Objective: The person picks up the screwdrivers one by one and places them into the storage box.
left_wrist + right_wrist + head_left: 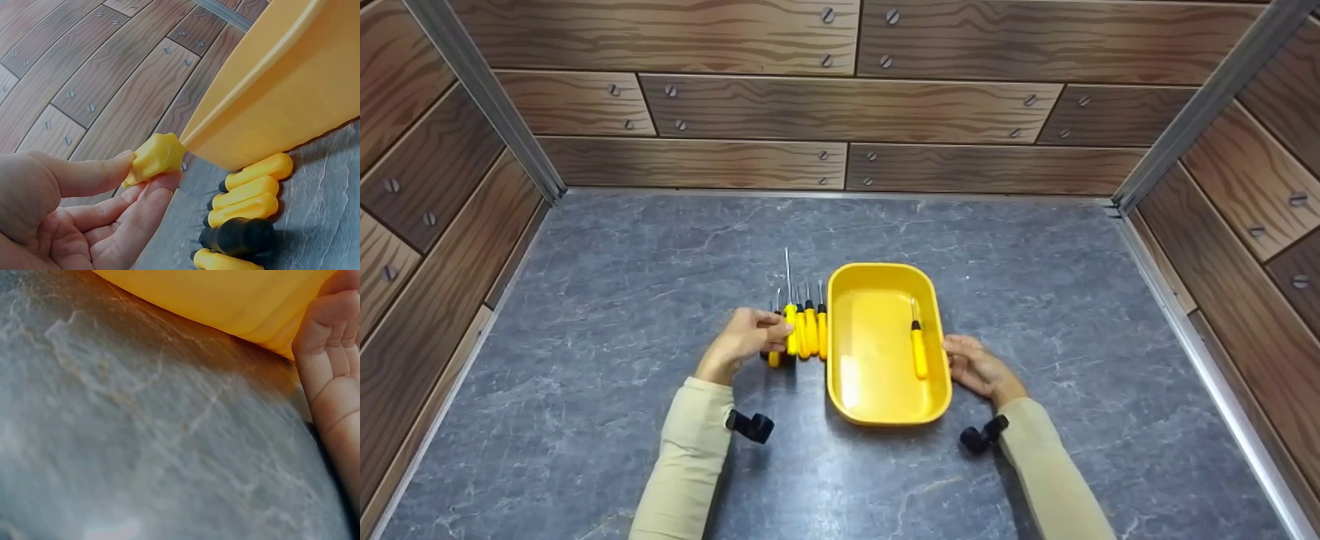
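Head view: left hand (746, 337) pinches a driver (792, 334) beside the tray (877, 322)

The held driver is left of the frame's centre, raised over the bench (607, 300), its shaft pointing to the top of the frame. Thumb and fingers are narrowed on the handle alone, which seems to leave the shaft free. Spare drivers (811, 330) lie side by side just left of the tray, handles toward the bottom of the frame, probably so each can be taken by its grip; the left wrist view shows a black driver (239, 236) among them. A second driver (919, 349) lies inside the tray, near its right wall.

The left forearm rises from the bottom of the frame, hand angled toward the tray. The right hand (975, 366) touches the tray's right wall from outside, fingers loosely bent, apparently to steady it.
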A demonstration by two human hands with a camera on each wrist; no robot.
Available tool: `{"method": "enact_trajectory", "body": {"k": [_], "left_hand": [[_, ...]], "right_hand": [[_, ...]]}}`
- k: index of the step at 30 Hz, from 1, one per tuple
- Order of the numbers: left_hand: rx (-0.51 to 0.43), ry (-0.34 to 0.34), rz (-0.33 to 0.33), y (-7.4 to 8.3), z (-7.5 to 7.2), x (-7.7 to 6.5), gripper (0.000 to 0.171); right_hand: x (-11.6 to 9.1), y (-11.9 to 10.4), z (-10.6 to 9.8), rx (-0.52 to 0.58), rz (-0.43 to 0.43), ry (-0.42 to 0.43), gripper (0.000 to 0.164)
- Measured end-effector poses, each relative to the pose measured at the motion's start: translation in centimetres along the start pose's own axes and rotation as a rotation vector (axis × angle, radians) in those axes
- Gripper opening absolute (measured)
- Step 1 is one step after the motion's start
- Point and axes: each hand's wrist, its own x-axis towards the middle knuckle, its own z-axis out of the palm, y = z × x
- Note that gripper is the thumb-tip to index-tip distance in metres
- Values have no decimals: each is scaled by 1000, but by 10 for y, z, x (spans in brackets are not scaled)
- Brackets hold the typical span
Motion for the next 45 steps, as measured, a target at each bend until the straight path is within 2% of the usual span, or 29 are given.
{"method": "enact_trajectory", "body": {"k": [11, 22, 29, 32, 33, 37, 45], "left_hand": [[-12, -11, -1, 2, 4, 1, 33], [-8, -19, 26, 7, 11, 1, 34], [-62, -59, 86, 2, 10, 7, 34], [-64, -61, 84, 4, 13, 7, 34], [-46, -44, 59, 8, 15, 5, 33], [-17, -36, 44, 14, 18, 2, 31], [1, -44, 58, 18, 22, 2, 29]], "right_hand": [[0, 1, -1, 7, 0, 4, 45], [1, 1, 1, 16, -7, -9, 48], [1, 1, 0, 12, 0, 0, 46], [1, 1, 0, 13, 0, -4, 47], [1, 1, 0, 12, 1, -6, 48], [1, 1, 0, 18, 1, -15, 47], [0, -1, 2, 20, 9, 1, 50]]}}
